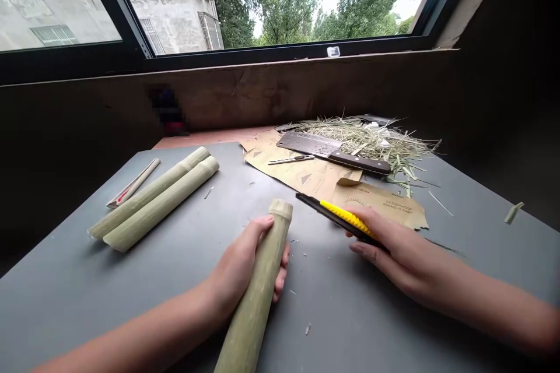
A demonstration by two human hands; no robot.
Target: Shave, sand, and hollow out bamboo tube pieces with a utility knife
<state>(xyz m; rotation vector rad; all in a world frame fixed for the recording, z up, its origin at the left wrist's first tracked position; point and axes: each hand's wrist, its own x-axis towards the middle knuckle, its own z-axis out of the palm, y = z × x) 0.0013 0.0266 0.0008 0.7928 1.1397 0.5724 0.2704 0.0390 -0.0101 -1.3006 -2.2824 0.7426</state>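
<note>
My left hand [245, 256] is wrapped round a pale green bamboo tube [258, 291], thumb on its near side just below the node at the upper end. The tube's lower end runs out of view at the bottom. In my right hand [394, 245] is a yellow and black utility knife [345, 215], its dark tip pointing left towards the top of the tube. Knife and bamboo are apart. Small shavings [308, 329] lie on the grey table [175, 303] between and below the hands.
Two bamboo pieces [161, 201] lie side by side at left, near a thin stick [140, 180] with a folded paper piece. At the back, a cleaver [324, 148] and a thin dark tool [291, 159] rest on brown sandpaper sheets [306, 178], beside heaped bamboo shavings [363, 137].
</note>
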